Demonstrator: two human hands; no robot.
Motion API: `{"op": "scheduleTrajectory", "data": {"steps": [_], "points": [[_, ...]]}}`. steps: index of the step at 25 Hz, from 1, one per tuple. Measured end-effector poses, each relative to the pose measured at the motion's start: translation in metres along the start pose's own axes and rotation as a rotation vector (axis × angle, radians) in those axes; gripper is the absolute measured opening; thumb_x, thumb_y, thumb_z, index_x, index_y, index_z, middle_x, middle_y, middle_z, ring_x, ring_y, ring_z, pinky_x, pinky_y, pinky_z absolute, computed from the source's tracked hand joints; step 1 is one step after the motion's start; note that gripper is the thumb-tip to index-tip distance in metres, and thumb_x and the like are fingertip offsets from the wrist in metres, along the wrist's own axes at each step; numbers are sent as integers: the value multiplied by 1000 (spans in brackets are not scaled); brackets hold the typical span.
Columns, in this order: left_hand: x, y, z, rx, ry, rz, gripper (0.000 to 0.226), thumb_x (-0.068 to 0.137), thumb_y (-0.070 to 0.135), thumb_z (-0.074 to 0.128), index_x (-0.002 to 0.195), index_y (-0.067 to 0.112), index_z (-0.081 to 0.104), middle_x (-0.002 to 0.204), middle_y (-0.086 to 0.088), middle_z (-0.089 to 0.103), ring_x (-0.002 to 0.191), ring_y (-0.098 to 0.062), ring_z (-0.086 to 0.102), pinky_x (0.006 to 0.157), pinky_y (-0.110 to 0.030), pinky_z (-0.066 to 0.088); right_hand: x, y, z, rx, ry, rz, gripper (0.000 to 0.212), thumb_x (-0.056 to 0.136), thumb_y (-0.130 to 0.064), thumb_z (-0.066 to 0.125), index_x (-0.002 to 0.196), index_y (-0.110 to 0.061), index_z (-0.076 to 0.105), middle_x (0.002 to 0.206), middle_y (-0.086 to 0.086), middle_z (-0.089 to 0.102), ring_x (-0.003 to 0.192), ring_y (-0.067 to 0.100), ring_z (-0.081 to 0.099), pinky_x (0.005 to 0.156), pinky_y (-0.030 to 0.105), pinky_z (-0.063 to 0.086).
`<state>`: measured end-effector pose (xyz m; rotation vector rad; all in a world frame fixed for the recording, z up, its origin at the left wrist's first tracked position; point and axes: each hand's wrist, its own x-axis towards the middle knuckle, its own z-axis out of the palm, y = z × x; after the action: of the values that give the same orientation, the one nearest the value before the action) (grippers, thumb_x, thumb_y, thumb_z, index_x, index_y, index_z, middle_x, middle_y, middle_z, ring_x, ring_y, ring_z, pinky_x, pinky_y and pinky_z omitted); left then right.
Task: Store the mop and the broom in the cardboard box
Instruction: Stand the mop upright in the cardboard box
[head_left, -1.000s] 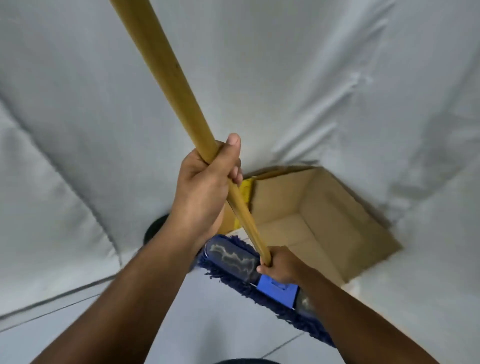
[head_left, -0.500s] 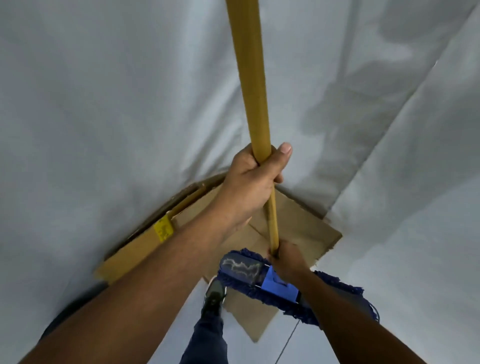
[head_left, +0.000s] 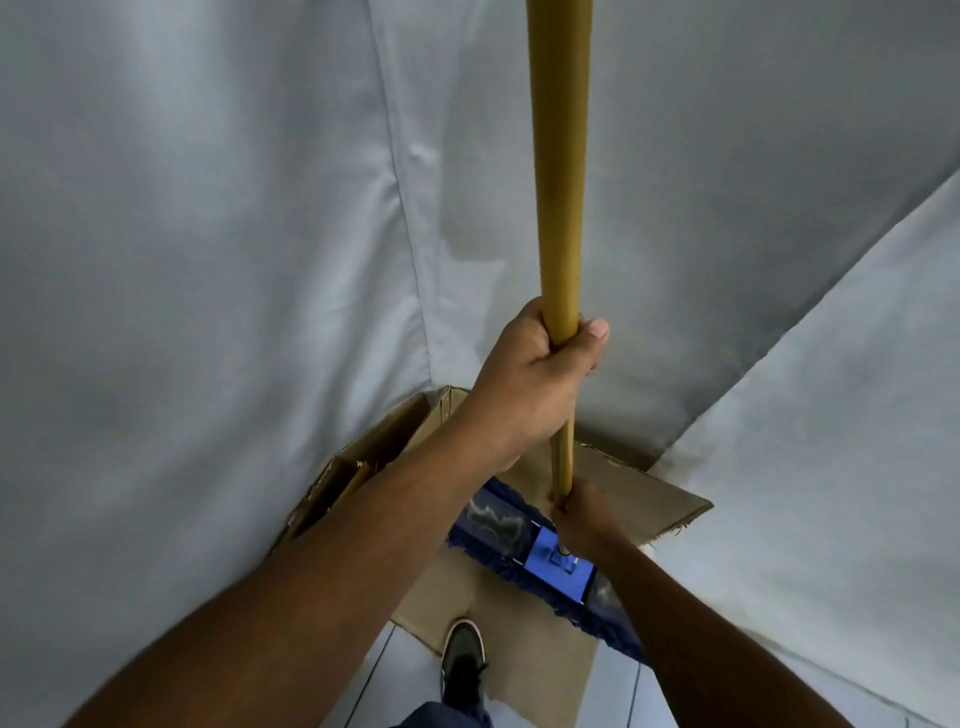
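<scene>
I hold a mop with a long yellow wooden handle that rises almost straight up through the top of the view. My left hand grips the handle high up. My right hand grips its lower end just above the flat blue mop head, which has a dark blue fringe. The mop head hangs over the open cardboard box, which stands on the floor in a corner. No broom is in view.
Grey-white cloth sheets hang behind and to both sides of the box, close to it. A box flap lies on the tiled floor toward me. My dark shoe stands at that flap's edge.
The handle has swung from leaning left to nearly upright. The mop head has moved from beside the box to over its opening, and I have stepped closer.
</scene>
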<state>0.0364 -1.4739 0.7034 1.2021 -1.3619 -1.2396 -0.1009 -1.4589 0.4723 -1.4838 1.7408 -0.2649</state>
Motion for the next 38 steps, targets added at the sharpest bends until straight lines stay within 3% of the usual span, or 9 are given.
{"op": "scheduleTrajectory", "data": {"steps": [4,10,15,18,23,26,31,34,38], "points": [[35,-39,-13,114,-43,-70,7,89,34,57,84,30,54,97,-18,66,93,-26,66,89,-47,55,40,-9,7,1,-3,23,10,88,-9,53,86,-18,54,70,0,60,55,12,57,43,20,40],[60,-92,-13,237,-151,-106,7,90,32,59,84,31,55,82,6,61,81,-7,62,76,-25,50,75,-13,18,0,27,47,18,87,-9,52,76,-23,48,63,-1,56,53,15,55,44,24,36],[76,-125,-6,296,-194,-138,6,91,28,58,91,23,56,83,5,60,85,-14,62,82,-32,51,96,-14,26,-16,50,27,9,89,-15,54,82,-21,51,67,-1,57,56,10,51,46,24,33],[86,-143,-1,326,-224,-166,9,92,28,57,94,20,55,83,6,59,86,-15,61,81,-30,49,109,-9,30,-37,41,28,8,89,-16,52,81,-19,51,70,2,56,59,16,52,48,26,32],[100,-168,7,367,-282,-275,14,93,29,54,103,19,55,88,6,57,91,-13,59,81,-29,46,120,1,28,-100,10,65,8,90,-24,52,85,-18,54,76,3,61,71,25,59,59,34,48],[104,-179,9,409,-284,-334,20,95,30,51,112,18,53,94,4,57,91,-13,57,74,-22,42,123,1,24,-120,45,45,10,91,-25,53,94,-17,58,84,5,66,71,23,60,62,36,53],[122,-174,19,544,-260,-386,27,96,30,49,118,16,44,83,6,51,69,-4,50,54,-16,32,126,-5,6,-198,82,35,15,94,-27,49,83,-19,56,71,0,61,60,16,57,46,27,39],[130,-169,15,649,-291,-389,32,97,24,48,126,13,39,97,1,52,78,-9,53,58,-19,36,127,-13,-5,-118,83,47,20,96,-27,48,101,-16,63,76,2,63,63,16,59,55,31,50],[121,-163,3,795,-289,-314,41,96,18,48,133,7,33,104,-7,55,83,-13,55,64,-26,42,114,-23,-22,-108,96,10,27,94,-23,49,121,-22,55,106,6,67,84,18,62,67,32,52]]}}
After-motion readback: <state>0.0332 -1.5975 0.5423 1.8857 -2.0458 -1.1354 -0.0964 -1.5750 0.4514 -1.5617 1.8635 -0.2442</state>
